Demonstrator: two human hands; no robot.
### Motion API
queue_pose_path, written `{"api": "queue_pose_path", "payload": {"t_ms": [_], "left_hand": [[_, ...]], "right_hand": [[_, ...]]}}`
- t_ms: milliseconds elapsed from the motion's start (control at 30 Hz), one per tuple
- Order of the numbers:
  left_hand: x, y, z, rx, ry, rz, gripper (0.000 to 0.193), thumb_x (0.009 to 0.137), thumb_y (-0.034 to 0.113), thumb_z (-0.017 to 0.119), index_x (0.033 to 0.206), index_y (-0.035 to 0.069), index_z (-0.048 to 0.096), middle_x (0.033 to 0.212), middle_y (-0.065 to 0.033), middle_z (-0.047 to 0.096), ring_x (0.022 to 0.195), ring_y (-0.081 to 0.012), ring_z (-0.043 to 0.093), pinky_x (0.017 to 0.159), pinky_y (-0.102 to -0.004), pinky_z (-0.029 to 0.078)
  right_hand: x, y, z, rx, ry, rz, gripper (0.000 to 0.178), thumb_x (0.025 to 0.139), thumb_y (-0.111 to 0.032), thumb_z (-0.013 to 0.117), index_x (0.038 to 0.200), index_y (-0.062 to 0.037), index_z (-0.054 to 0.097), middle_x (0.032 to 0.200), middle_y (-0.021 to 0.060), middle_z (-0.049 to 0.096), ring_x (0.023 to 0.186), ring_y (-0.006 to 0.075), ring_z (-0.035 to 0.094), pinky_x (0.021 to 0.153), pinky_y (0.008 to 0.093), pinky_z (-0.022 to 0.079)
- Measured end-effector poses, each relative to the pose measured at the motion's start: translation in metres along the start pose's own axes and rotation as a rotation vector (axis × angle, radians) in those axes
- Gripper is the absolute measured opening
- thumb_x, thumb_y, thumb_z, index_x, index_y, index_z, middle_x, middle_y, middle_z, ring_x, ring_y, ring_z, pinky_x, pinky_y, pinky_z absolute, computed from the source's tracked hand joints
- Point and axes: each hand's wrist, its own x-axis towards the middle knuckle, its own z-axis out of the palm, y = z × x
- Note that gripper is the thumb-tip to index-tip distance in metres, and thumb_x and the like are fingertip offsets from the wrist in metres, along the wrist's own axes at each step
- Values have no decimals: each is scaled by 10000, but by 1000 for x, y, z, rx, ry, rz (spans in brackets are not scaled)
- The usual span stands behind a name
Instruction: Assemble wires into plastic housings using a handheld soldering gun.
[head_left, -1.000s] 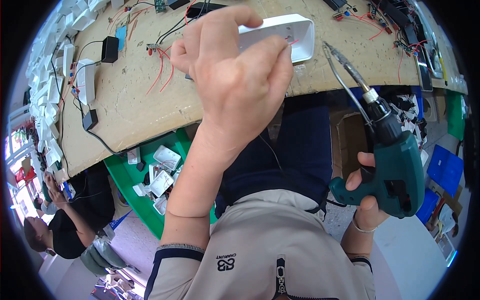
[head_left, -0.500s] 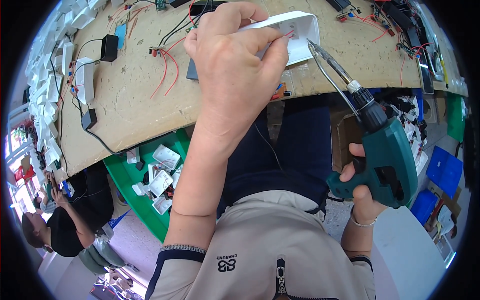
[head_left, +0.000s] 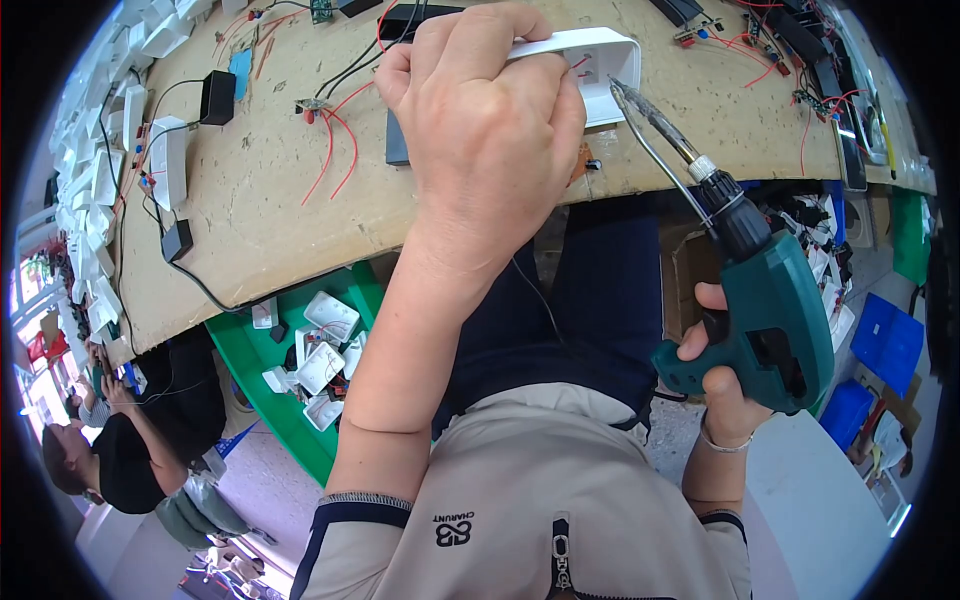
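Note:
My left hand is closed on a white plastic housing, tilted up above the table. The back of the hand hides the housing's left part and the fingertips. Inside the housing a bit of red wire shows near small metal contacts. My right hand is wrapped round the handle of a green soldering gun, a finger at its black trigger. The gun's hot tip and thin metal feed tube point up-left at the housing's open side. Contact between tip and housing cannot be made out.
A circuit board with red wires lies left on the wooden table. White housings pile up along the far left. Below the table edge a green tray holds several white pieces. Another person works at the left.
My left hand has shifted slightly right and down, its fingers curling further over the housing. The soldering gun's tip has moved slightly left and up.

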Motion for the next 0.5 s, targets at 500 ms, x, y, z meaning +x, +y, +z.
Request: {"api": "queue_pose_path", "payload": {"t_ms": [500], "left_hand": [[0, 1, -1, 53, -25, -2, 88, 606, 52, 618, 689, 33, 600, 798, -73, 531, 746, -239, 491, 699, -349, 321]], "right_hand": [[11, 1, 3, 23, -28, 7, 703, 689, -307, 711, 1176, 74, 376, 998, 232, 545, 638, 150, 575, 541, 229, 485]]}}
